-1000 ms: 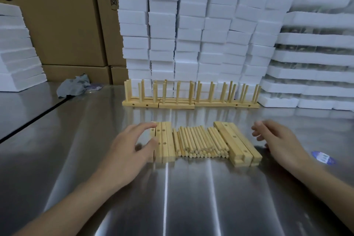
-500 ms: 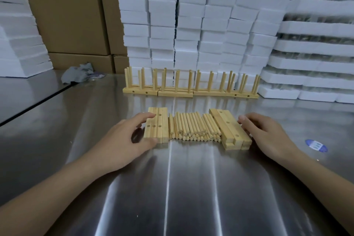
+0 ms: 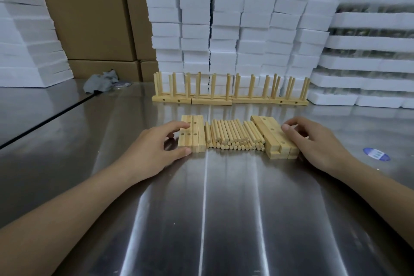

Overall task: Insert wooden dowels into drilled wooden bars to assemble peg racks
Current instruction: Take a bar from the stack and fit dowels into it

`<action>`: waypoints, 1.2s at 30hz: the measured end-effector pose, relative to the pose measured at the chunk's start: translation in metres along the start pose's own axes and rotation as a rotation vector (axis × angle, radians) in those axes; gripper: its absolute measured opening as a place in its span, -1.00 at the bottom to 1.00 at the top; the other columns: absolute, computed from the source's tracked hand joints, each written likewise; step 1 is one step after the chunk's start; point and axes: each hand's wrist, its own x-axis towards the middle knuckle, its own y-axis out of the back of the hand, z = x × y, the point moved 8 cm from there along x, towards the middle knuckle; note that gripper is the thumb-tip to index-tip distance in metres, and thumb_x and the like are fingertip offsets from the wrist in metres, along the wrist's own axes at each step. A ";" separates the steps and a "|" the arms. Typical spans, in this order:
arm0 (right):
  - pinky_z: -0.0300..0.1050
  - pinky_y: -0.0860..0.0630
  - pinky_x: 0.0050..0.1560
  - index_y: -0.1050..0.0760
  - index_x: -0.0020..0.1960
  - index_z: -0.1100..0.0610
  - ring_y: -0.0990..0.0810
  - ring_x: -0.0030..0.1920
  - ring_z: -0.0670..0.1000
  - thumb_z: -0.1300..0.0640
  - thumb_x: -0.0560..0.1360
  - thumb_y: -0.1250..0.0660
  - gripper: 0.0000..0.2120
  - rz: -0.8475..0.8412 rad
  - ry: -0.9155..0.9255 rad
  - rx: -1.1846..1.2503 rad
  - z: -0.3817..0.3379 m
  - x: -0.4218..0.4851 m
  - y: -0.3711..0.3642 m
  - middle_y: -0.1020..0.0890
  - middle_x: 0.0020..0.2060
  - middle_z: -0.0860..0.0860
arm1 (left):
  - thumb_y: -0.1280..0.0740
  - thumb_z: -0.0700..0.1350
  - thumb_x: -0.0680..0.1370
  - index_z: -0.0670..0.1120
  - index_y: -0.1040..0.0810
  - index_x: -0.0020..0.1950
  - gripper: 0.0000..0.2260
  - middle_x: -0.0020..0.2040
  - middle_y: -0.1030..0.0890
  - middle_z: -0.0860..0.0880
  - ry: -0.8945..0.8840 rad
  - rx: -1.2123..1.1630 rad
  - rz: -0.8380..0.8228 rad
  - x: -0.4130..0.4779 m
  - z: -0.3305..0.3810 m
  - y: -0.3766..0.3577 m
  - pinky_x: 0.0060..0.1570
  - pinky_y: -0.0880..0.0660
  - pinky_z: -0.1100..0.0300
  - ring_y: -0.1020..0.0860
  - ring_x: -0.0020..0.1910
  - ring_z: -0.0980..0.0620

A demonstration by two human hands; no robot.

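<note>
- Your right hand point(image 3: 318, 141) has closed in since a second ago: it was apart from the right bars point(image 3: 272, 134), and now its bent fingertips touch their top. Cannot tell if it grips.
- Your left hand point(image 3: 156, 148) stays on the left bars point(image 3: 193, 133), index finger across the top and thumb on the near end, pinching them.
- Dowels point(image 3: 233, 134): pale round sticks heaped between the two stacks, mid-worktop point(image 3: 224, 208). The worktop is brushed steel, streaked with glare.
- Bars: square-cut, drilled with round holes.
- Finished racks point(image 3: 228, 96) in a row near the far edge, pegs upright.
</note>
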 end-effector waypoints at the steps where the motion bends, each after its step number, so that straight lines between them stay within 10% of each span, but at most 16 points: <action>1: -0.19 -0.40 -0.16 -0.57 0.16 -0.14 -0.59 -0.07 -0.13 -0.22 0.67 -0.21 -0.76 -0.001 -0.001 -0.007 0.000 0.000 0.000 -0.66 -0.10 -0.11 | -0.48 0.26 0.52 0.41 -0.41 0.49 -0.44 0.40 -0.60 0.11 0.000 0.003 -0.003 0.000 0.000 -0.001 0.32 -0.52 0.00 -0.53 0.36 0.13; 5: -0.22 -0.39 -0.16 -0.57 0.16 -0.15 -0.59 -0.07 -0.15 -0.19 0.69 -0.20 -0.78 -0.008 -0.006 -0.008 0.000 -0.001 0.000 -0.66 -0.08 -0.11 | -0.44 0.23 0.57 0.40 -0.35 0.55 -0.43 0.42 -0.54 0.21 -0.025 0.058 -0.020 -0.001 0.004 -0.004 0.15 -0.43 0.23 -0.47 0.31 0.15; 9: -0.30 -0.38 -0.05 -0.57 0.18 -0.11 -0.57 0.05 -0.14 -0.19 0.70 -0.15 -0.72 0.015 0.043 -0.070 -0.004 -0.001 0.001 -0.64 0.03 -0.14 | -0.43 0.22 0.58 0.36 -0.35 0.57 -0.44 0.51 -0.39 0.26 -0.036 0.052 -0.007 -0.001 0.009 -0.003 0.43 -0.44 -0.06 -0.37 0.44 0.13; 17: -0.05 -0.23 0.51 -0.40 0.56 -0.17 -0.23 0.55 -0.17 -0.46 0.51 -0.25 -0.30 -0.185 0.375 -0.331 -0.032 -0.013 -0.009 -0.37 0.53 -0.23 | -0.45 0.16 0.57 0.35 -0.48 0.45 -0.55 0.45 -0.37 0.30 -0.049 0.032 0.024 0.000 0.011 0.000 0.48 -0.37 -0.03 -0.32 0.49 0.17; 27: -0.04 -0.55 0.17 -0.72 0.13 0.21 -0.63 0.13 0.07 -0.01 0.59 -0.38 -0.69 0.202 0.825 -0.353 -0.089 -0.032 0.018 -0.70 0.07 0.06 | -0.45 0.13 0.57 0.32 -0.53 0.41 -0.60 0.43 -0.38 0.32 -0.025 0.019 0.023 -0.002 0.018 0.001 0.47 -0.36 0.01 -0.33 0.48 0.21; 31: -0.26 -0.42 -0.14 -0.59 -0.04 0.13 -0.48 -0.22 -0.10 0.07 0.72 -0.22 -0.75 0.505 0.460 0.277 -0.085 -0.029 0.055 -0.55 -0.25 -0.05 | -0.47 0.11 0.56 0.32 -0.52 0.41 -0.57 0.36 -0.39 0.36 -0.040 0.000 0.076 -0.004 0.025 0.005 0.36 -0.33 0.11 -0.33 0.41 0.26; 34: -0.19 -0.43 -0.35 -0.64 -0.11 0.06 -0.44 -0.37 -0.05 -0.10 0.67 -0.23 -0.66 0.224 0.008 0.905 -0.072 -0.021 0.025 -0.49 -0.37 -0.03 | -0.41 0.14 0.54 0.26 -0.56 0.39 -0.60 0.32 -0.44 0.35 -0.100 -0.020 0.161 -0.008 0.036 0.013 0.33 -0.34 0.09 -0.36 0.38 0.26; 36: -0.16 -0.48 -0.39 -0.67 -0.09 0.06 -0.52 -0.39 0.00 -0.10 0.65 -0.27 -0.68 -0.033 -0.066 0.902 -0.085 -0.031 -0.004 -0.59 -0.36 0.04 | -0.38 0.16 0.54 0.22 -0.61 0.33 -0.65 0.29 -0.51 0.33 -0.150 -0.059 0.217 -0.012 0.044 0.018 0.28 -0.34 0.18 -0.40 0.34 0.30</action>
